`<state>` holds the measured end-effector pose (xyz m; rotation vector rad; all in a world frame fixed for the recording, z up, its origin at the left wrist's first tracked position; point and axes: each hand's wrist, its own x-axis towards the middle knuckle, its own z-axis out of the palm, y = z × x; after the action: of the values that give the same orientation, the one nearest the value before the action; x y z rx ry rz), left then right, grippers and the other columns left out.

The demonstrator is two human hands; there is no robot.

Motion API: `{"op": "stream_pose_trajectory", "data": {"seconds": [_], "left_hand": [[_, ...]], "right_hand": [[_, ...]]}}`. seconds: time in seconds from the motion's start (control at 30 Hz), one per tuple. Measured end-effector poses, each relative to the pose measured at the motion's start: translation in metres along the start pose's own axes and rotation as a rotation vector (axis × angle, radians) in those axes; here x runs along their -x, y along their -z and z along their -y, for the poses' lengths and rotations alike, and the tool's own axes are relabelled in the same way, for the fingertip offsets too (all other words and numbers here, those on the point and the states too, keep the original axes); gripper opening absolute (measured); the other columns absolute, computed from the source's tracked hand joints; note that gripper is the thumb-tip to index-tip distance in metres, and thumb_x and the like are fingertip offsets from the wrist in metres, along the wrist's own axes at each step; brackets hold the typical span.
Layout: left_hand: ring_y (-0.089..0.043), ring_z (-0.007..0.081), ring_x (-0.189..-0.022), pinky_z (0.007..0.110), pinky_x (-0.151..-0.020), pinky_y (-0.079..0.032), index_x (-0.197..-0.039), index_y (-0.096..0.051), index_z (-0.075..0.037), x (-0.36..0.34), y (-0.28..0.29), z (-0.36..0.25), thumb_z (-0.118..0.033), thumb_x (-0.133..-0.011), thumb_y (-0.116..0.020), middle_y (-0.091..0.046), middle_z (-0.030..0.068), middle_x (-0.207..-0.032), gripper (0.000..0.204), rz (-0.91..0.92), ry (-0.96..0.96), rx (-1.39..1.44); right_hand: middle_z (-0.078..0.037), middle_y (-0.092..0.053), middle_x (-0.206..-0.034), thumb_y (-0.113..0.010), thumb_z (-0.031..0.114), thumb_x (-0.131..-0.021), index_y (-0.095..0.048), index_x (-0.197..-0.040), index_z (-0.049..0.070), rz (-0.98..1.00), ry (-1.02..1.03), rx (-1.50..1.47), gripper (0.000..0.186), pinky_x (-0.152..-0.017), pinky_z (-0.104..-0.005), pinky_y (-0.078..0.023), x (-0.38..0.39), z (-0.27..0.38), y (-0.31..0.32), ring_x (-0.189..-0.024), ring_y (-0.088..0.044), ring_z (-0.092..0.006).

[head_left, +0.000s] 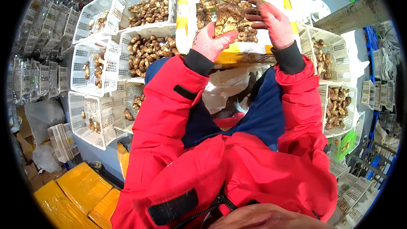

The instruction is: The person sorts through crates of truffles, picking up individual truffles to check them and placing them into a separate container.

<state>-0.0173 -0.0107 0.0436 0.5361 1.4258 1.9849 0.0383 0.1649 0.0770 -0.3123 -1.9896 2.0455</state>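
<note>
Left hand [210, 43]: fingers partly hidden behind large mushroom [228, 20]
White box [186, 0]: cut off by upper edge
Yellow packages [82, 186]: cut off at rim
Red thing [229, 121]: partly covered, kind unclear

I count six white baskets [101, 123] on the person's left and two more holding mushrooms on the right, plus one green basket [345, 145]; the stacked white crates [354, 193] lower right overlap too much to number. There are two gloved hands [273, 23], one white box [182, 19], one large mushroom [228, 19] and at least three yellow boxes [85, 184]. The smaller mushrooms [150, 51] run to dozens, too heaped for an exact tally.
</note>
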Motion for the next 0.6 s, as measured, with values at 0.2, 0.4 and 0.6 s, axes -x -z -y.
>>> {"op": "stream_pose_trajectory", "data": {"seconds": [0.2,0.4,0.6], "left_hand": [[-0.059,0.0151,-0.069,0.022,-0.057,-0.047,-0.095,-0.047,0.004,0.014,0.004,0.018,-0.007,-0.072,-0.060,-0.059,0.0112,-0.081,0.029,-0.104,-0.042,-0.167],[-0.053,0.0137,-0.062,0.028,-0.058,-0.043,-0.082,-0.054,0.006,0.014,0.018,0.041,-0.033,-0.062,-0.071,-0.059,0.0108,-0.068,0.047,-0.171,-0.050,-0.364],[-0.057,0.0193,-0.079,0.032,-0.063,-0.049,-0.107,-0.047,-0.005,0.009,0.033,0.044,-0.041,-0.081,-0.054,-0.057,0.0082,-0.095,0.045,0.064,0.333,0.473]], "right_hand": [[-0.008,-0.055,-0.103,-0.056,0.015,-0.079,-0.044,-0.120,0.005,0.124,0.187,0.174,0.044,-0.083,-0.0241,-0.040,0.019,-0.023,-0.026,-0.097,-0.051,-0.0130],[-0.007,-0.058,-0.101,-0.058,0.009,-0.076,-0.054,-0.109,0.003,0.151,0.115,0.158,0.033,-0.082,-0.0230,-0.040,0.015,-0.026,-0.037,-0.092,-0.053,-0.0115],[-0.003,-0.061,-0.086,-0.055,0.013,-0.082,-0.061,-0.095,0.000,-0.191,0.167,-0.103,0.020,-0.070,-0.0203,-0.043,0.020,-0.028,-0.025,-0.079,-0.054,-0.0084]]}}
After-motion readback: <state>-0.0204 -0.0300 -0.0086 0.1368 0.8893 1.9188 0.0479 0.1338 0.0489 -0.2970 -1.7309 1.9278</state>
